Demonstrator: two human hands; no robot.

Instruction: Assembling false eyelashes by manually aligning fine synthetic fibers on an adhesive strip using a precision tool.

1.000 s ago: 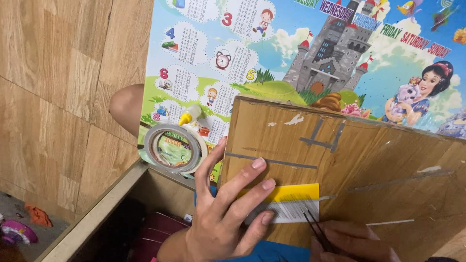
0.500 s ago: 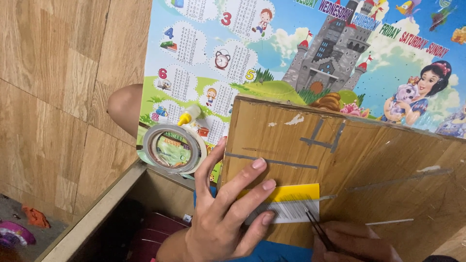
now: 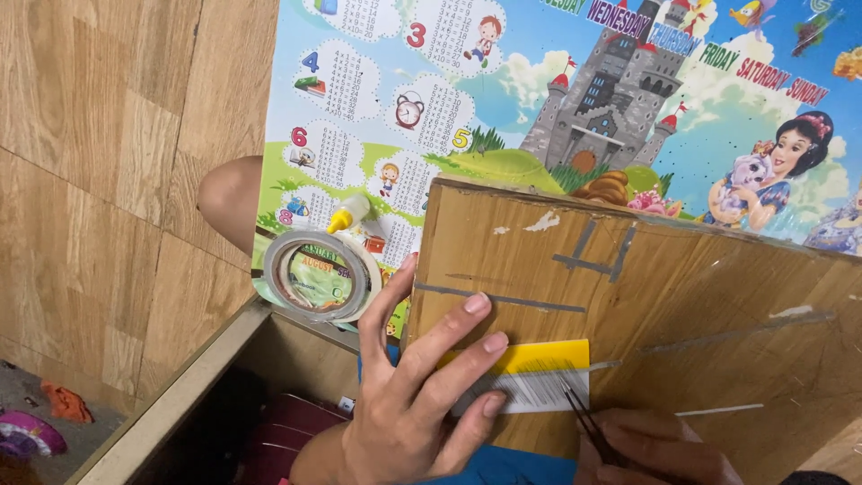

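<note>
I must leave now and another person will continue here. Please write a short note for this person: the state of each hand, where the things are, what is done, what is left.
Left hand: fingers spread flat, pressing the yellow and white paper strip onto the wooden board.
Right hand: holds dark tweezers, tips on the strip's white part.
Tape roll and small glue bottle lie on the colourful poster, left of the board.
Done: strip lies on the board's lower edge.
Left: whether it is fixed cannot be seen; check before releasing.
</note>
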